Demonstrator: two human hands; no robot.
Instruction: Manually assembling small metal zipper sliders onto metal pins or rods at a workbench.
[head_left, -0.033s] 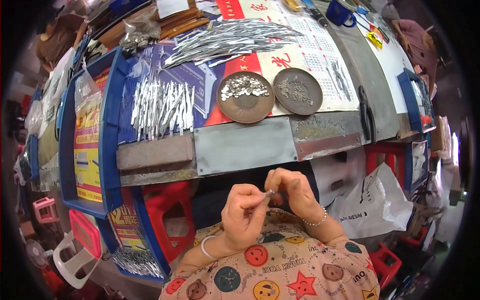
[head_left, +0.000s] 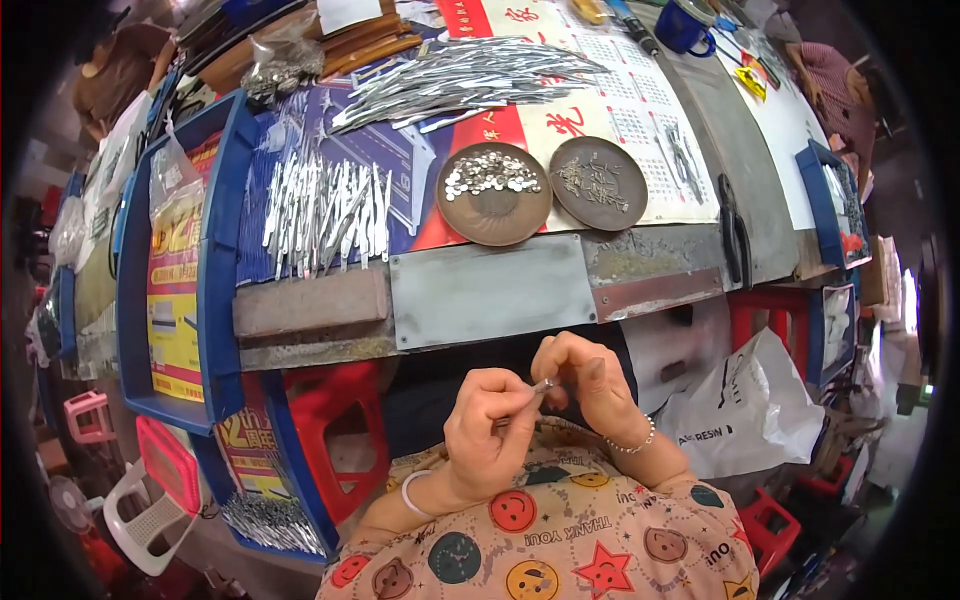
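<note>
Over my lap, just off the bench's front edge, my left hand pinches a small shiny metal piece between thumb and forefinger. My right hand meets it from the other side, its curled fingers closed at the piece's far end. Most of the piece is hidden by the fingers, so its kind cannot be made out. Beyond the hands lies a flat grey metal plate fixed to the bench edge. Behind it, one brown dish holds small silver discs; a second dish holds tiny metal pins.
Thin metal strips lie left of the dishes, with a larger heap of strips farther back. A grey block sits at the front edge. Black-handled pliers lie right; a blue tray stands left. A white bag is at lower right.
A little more of the metal piece shows between my fingertips, and it looks slightly turned. Both hands keep nearly the same place.
</note>
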